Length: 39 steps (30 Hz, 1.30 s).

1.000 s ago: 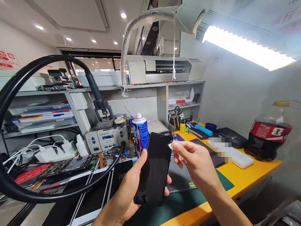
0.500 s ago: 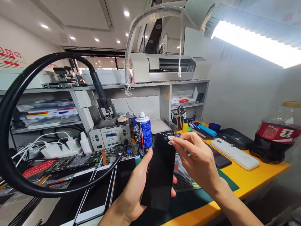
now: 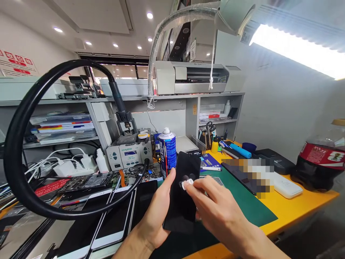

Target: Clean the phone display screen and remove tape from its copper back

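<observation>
A black smartphone [image 3: 185, 212] is tilted upright in my left hand [image 3: 155, 216], thumb along its left edge and fingers behind it. Between thumb and fingertips, my right hand [image 3: 218, 205] pinches a small crumpled white wipe [image 3: 188, 183], perhaps tissue or cotton. The wipe touches the middle of the dark screen, where its reflection shows. My right hand covers part of the phone's right edge. Below the phone lies a green mat [image 3: 242, 207]. Just behind stands a blue spray can [image 3: 167, 153] with a white cap.
Several phones [image 3: 113, 219] and a circuit board [image 3: 86, 183] lie on the left. A thick black hose [image 3: 16, 108] loops there from a grey hot-air station [image 3: 129, 154]. To the right are a dark phone [image 3: 237, 174], a white power bank [image 3: 287, 185] and a cola bottle [image 3: 318, 165].
My right hand has moved the white wipe down and left, from the phone's top right corner to mid-screen. The view has shifted slightly; my left hand still holds the phone.
</observation>
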Each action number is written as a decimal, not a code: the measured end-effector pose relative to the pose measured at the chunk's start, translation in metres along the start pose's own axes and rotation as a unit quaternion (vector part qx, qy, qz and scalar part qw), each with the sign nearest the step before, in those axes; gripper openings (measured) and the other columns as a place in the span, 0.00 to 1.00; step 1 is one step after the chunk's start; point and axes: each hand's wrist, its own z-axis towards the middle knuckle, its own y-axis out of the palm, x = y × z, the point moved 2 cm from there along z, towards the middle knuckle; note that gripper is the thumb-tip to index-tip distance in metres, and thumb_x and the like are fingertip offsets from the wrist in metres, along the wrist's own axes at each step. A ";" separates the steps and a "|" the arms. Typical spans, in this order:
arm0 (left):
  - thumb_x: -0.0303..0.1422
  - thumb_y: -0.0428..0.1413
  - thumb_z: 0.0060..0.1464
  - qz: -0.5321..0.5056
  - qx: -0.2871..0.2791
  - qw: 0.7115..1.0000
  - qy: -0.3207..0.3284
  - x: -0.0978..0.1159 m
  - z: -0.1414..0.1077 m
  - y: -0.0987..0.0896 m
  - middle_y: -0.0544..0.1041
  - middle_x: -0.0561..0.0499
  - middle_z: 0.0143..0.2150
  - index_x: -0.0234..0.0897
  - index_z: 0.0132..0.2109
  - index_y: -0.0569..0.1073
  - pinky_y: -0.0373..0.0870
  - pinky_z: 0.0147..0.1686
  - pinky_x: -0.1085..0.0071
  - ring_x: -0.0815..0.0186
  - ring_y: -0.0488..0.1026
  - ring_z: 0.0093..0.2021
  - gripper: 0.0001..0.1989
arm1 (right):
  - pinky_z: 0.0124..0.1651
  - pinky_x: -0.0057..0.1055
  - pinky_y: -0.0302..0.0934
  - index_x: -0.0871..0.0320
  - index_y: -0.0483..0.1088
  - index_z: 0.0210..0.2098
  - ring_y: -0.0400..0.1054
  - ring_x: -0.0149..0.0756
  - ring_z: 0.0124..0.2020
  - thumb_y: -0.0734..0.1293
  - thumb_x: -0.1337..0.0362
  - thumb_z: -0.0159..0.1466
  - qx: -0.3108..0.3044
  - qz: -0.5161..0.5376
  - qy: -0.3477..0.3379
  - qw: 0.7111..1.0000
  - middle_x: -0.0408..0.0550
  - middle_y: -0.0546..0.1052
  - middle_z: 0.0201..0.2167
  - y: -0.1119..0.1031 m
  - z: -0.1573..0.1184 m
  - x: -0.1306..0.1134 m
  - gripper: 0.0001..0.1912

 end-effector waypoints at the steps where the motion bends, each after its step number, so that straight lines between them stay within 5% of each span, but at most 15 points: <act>1: 0.48 0.51 0.61 -0.005 -0.002 1.000 0.003 0.000 0.000 0.000 0.81 0.45 0.34 0.31 0.48 0.78 0.73 0.32 0.70 0.63 0.77 0.31 0.24 | 0.32 0.33 0.66 0.67 0.69 0.52 0.64 0.36 0.30 0.58 0.80 0.65 -0.001 0.004 -0.014 1.000 0.54 0.74 0.34 0.003 -0.002 -0.006 0.18; 6: 0.55 0.51 0.58 0.028 0.048 0.998 -0.032 -0.001 0.000 -0.003 0.80 0.40 0.33 0.23 0.46 0.78 0.71 0.31 0.72 0.64 0.76 0.30 0.34 | 0.25 0.30 0.61 0.63 0.72 0.43 0.62 0.33 0.23 0.62 0.74 0.67 0.016 0.047 -0.069 0.996 0.48 0.74 0.25 0.012 -0.013 -0.031 0.09; 9: 0.57 0.50 0.57 0.024 0.038 0.998 -0.034 -0.002 0.001 -0.002 0.79 0.40 0.32 0.23 0.44 0.79 0.72 0.35 0.70 0.62 0.76 0.32 0.36 | 0.24 0.26 0.61 0.58 0.73 0.40 0.65 0.31 0.25 0.63 0.73 0.67 0.001 0.138 -0.035 0.990 0.46 0.74 0.26 0.002 -0.009 -0.030 0.07; 11: 0.55 0.50 0.58 0.014 0.024 0.999 -0.026 -0.001 0.001 -0.002 0.79 0.43 0.30 0.25 0.41 0.79 0.73 0.36 0.70 0.64 0.76 0.30 0.32 | 0.32 0.25 0.66 0.57 0.74 0.43 0.69 0.31 0.30 0.63 0.72 0.68 -0.038 0.201 0.058 0.977 0.48 0.76 0.31 -0.008 0.000 -0.017 0.09; 14: 0.55 0.49 0.59 0.039 0.027 0.998 -0.039 -0.002 0.001 -0.003 0.78 0.44 0.29 0.29 0.42 0.79 0.70 0.29 0.72 0.65 0.74 0.25 0.31 | 0.31 0.25 0.65 0.56 0.74 0.39 0.69 0.30 0.27 0.65 0.70 0.68 0.006 0.156 0.112 0.981 0.45 0.76 0.28 -0.020 0.021 0.013 0.06; 19: 0.58 0.45 0.58 0.086 0.029 0.995 -0.029 -0.003 0.002 -0.004 0.79 0.41 0.34 0.27 0.46 0.78 0.69 0.28 0.71 0.63 0.75 0.26 0.36 | 0.34 0.30 0.64 0.60 0.74 0.40 0.70 0.35 0.31 0.62 0.70 0.69 0.035 0.076 0.115 0.990 0.50 0.76 0.32 -0.008 0.041 0.048 0.08; 27: 0.49 0.53 0.60 0.001 0.027 1.000 0.014 0.002 0.004 -0.008 0.79 0.48 0.30 0.33 0.45 0.78 0.71 0.32 0.70 0.65 0.75 0.27 0.23 | 0.34 0.30 0.65 0.62 0.73 0.41 0.66 0.35 0.31 0.58 0.77 0.66 -0.043 0.065 0.006 0.997 0.52 0.74 0.32 0.012 0.016 0.001 0.13; 33: 0.56 0.52 0.56 0.013 0.056 0.998 -0.017 -0.002 0.005 -0.013 0.78 0.42 0.32 0.25 0.44 0.78 0.71 0.34 0.69 0.64 0.74 0.29 0.33 | 0.25 0.27 0.60 0.63 0.74 0.38 0.63 0.33 0.25 0.64 0.76 0.65 -0.057 0.152 -0.072 0.984 0.50 0.75 0.27 0.013 -0.010 -0.033 0.07; 39: 0.51 0.50 0.61 0.001 0.019 1.000 -0.005 -0.002 0.005 -0.007 0.78 0.44 0.36 0.30 0.45 0.77 0.71 0.37 0.69 0.64 0.75 0.33 0.27 | 0.32 0.25 0.64 0.60 0.74 0.41 0.68 0.30 0.30 0.64 0.72 0.68 -0.021 0.220 0.069 0.973 0.47 0.75 0.30 -0.009 0.014 -0.007 0.07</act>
